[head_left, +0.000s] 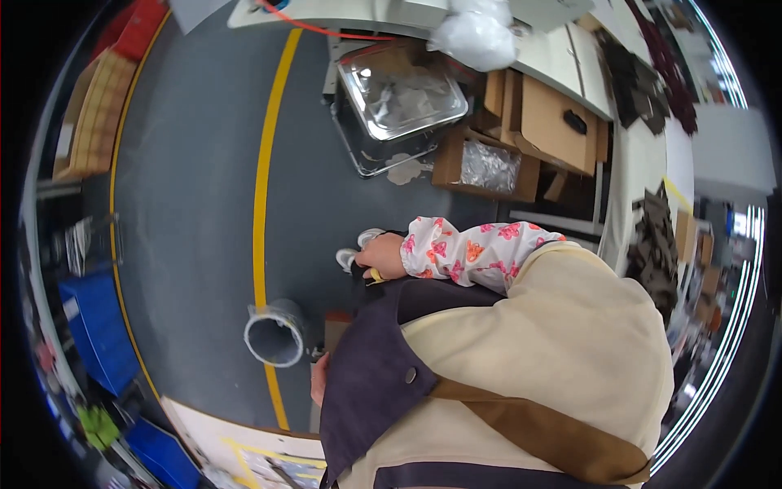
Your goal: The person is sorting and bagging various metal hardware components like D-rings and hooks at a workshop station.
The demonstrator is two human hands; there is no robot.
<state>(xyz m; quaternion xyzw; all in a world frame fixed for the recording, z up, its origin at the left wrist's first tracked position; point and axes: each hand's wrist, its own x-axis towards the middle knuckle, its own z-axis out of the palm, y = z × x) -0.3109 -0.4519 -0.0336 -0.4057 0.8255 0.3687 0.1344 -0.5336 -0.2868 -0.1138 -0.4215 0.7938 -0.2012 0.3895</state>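
My right hand (pixel 383 257) comes out of a white sleeve with pink and orange flowers. Its fingers are closed on a small yellow object (pixel 375 275), mostly hidden, whose kind I cannot make out. Below it, my left hand (pixel 320 380) shows only in part past the edge of my dark apron (pixel 366 391). Its fingers are largely hidden, and I cannot tell whether it grips anything. Next to the left hand, a brown box-like piece (pixel 337 324) sticks out from behind the apron. A round grey bin (pixel 275 336) stands on the floor to the left.
A clear-lidded bin (pixel 403 90) stands near an open cardboard box (pixel 486 167) holding clear plastic. White tables (pixel 562 69) run along the upper right. A yellow line (pixel 262 179) crosses the grey floor. Blue bins (pixel 99 330) and a plaid-patterned box (pixel 94 122) line the left side.
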